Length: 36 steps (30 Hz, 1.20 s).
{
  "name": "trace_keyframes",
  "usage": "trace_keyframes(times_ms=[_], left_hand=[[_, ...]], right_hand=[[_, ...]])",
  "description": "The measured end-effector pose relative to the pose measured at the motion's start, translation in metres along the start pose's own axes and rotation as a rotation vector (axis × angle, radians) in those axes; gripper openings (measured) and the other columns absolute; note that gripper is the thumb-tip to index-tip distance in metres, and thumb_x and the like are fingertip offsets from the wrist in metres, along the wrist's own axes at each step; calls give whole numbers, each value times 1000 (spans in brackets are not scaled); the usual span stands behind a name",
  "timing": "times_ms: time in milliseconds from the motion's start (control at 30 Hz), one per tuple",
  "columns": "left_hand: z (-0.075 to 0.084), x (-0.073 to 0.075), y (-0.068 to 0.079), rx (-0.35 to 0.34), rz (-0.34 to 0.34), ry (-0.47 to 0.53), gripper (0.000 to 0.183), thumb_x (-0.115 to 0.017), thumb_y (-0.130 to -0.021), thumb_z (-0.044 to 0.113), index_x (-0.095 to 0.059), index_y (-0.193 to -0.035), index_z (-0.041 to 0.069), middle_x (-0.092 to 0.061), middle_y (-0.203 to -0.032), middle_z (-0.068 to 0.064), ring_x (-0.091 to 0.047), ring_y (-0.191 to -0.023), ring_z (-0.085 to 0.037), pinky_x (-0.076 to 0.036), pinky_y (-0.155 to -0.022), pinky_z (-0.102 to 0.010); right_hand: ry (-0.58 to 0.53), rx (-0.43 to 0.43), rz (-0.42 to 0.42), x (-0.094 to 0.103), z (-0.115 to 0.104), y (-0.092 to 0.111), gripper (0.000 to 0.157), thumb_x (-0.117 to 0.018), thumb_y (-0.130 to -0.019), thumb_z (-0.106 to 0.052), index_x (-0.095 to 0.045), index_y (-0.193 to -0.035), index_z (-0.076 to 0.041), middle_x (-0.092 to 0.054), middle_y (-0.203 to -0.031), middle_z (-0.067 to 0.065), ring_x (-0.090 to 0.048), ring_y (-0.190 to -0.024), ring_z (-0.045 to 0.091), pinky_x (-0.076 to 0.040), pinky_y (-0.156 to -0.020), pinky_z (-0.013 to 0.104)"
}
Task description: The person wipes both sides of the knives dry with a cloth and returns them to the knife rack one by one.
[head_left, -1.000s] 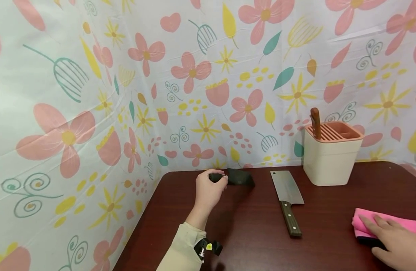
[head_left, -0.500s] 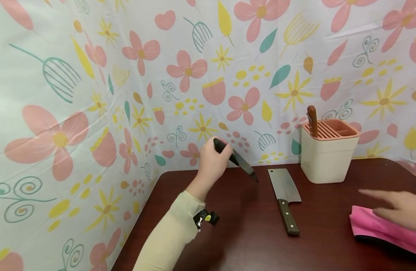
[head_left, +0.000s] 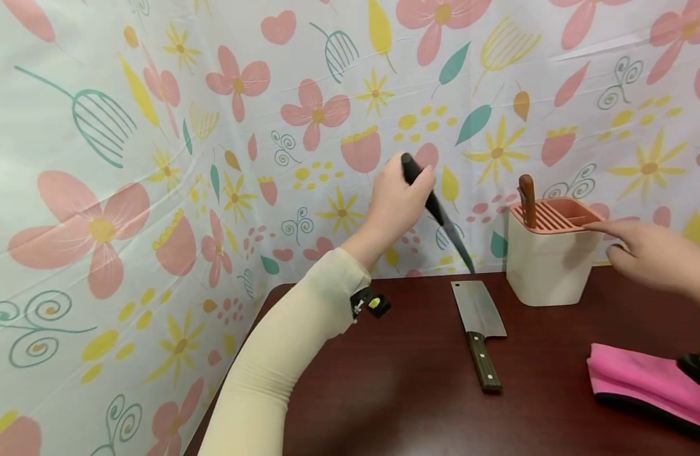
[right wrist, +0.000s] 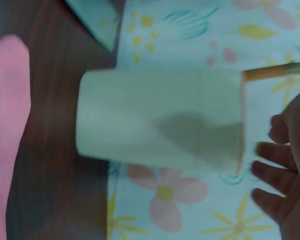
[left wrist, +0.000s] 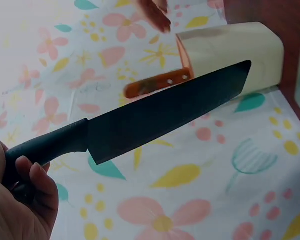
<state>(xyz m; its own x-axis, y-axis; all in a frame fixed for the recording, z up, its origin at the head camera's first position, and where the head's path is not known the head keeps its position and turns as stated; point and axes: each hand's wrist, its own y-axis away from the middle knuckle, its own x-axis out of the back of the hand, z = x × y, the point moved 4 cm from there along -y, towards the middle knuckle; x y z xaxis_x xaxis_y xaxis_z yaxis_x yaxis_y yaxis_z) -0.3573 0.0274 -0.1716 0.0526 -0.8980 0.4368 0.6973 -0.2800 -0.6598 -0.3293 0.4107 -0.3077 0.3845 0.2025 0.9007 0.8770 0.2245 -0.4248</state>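
My left hand (head_left: 397,199) grips the black handle of a kitchen knife (left wrist: 165,114), raised above the back of the table. Its dark blade slants down to the right, the tip just over the cleaver's end in the head view. A cream knife block (head_left: 546,269) with a pink slotted top stands upright at the back right. One brown-handled knife (head_left: 528,201) sits in its left slots. My right hand (head_left: 657,253) is beside the block, index finger extended right at the top's right rim. In the right wrist view its fingers (right wrist: 277,172) are loosely bent, holding nothing.
A cleaver (head_left: 480,310) with a wooden handle lies flat on the dark red table (head_left: 407,380), left of the block. A folded pink cloth (head_left: 640,380) with a black edge lies at the front right. A flower-patterned curtain (head_left: 338,76) hangs close behind and at left.
My left hand has lifted the kitchen knife off the table, turned it tip-down and carried it up and right. My right hand has left the pink cloth and reached up to the knife block.
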Motion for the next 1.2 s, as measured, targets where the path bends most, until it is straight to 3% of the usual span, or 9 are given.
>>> trace_keyframes(times_ms=[67,167,300,467,667,867,1200], left_hand=[[10,-8,-11,11,-4,-7,14,-53,-97,27,-52,-91,15,-52,-75,-1,-49,-60,-18,-43,-54,-27],[24,-21,-26,18,-14,1,10,-53,-95,25,-53,-93,15,-53,-75,-1,-50,-62,-17,-45,-56,-27],[44,-35,-42,43,-40,-3,12,-53,-98,28,-54,-94,16,-55,-78,1,-53,-63,-16,-48,-57,-27],[69,-51,-61,87,-82,-39,12,-52,-99,31,-52,-94,20,-58,-77,3,-57,-64,-13,-48,-57,-27],[86,-70,-77,81,-112,-92,16,-49,-102,33,-47,-94,20,-57,-79,4,-55,-65,-12,-47,-58,-24],[84,-88,-88,85,-89,-133,22,-49,-103,37,-43,-91,19,-54,-80,5,-54,-65,-9,-46,-58,-20],[61,-102,-89,100,-66,-127,25,-47,-106,39,-42,-93,18,-50,-77,2,-50,-62,-11,-43,-56,-20]], right_hand=[[31,16,29,-5,5,-8,48,-54,-88,-1,-59,-136,4,-65,-117,30,-63,-87,35,-51,-72,47],[66,3,48,-18,16,-13,52,-55,-85,-1,-57,-137,4,-57,-129,34,-60,-108,50,-50,-81,62],[92,-10,90,-34,28,-12,62,-62,-84,-4,-50,-144,4,-50,-143,33,-53,-118,57,-46,-89,70],[72,7,160,-46,30,-11,78,-64,-82,-6,-37,-155,0,-40,-157,30,-39,-139,57,-33,-107,73],[-10,27,218,-45,25,-12,75,-59,-83,-2,-37,-154,1,-37,-159,30,-26,-152,53,-22,-121,68],[-56,3,174,-49,26,-10,73,-59,-85,-2,-36,-154,4,-31,-160,34,-19,-154,53,-12,-128,61],[-89,-27,139,-58,23,-9,72,-58,-86,-2,-36,-154,2,-31,-160,33,-19,-154,54,-13,-127,64]])
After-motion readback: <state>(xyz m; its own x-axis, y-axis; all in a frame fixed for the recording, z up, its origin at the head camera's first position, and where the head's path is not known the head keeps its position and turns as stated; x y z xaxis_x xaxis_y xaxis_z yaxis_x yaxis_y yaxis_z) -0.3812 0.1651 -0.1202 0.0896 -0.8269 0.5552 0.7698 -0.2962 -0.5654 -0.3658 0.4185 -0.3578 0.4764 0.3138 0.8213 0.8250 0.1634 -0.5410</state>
